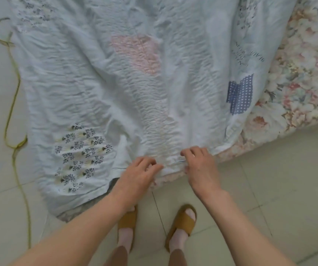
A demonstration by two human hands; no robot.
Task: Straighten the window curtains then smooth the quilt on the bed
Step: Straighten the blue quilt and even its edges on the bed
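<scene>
A wrinkled white quilt (pixel 127 83) with pink, blue dotted and small leaf-print patches covers the bed and hangs over its near corner toward the floor. My left hand (pixel 140 173) and my right hand (pixel 198 164) both pinch the quilt's near edge at the bed's corner, a short gap between them, fingers curled into the cloth. Folds run up the quilt from where I hold it. No curtains are in view.
A floral bedsheet (pixel 298 77) shows on the right side of the bed. A yellow-green cord (pixel 14 104) trails down the pale tiled floor (pixel 269 189) on the left. My feet in tan slippers (pixel 181 223) stand at the bed's corner.
</scene>
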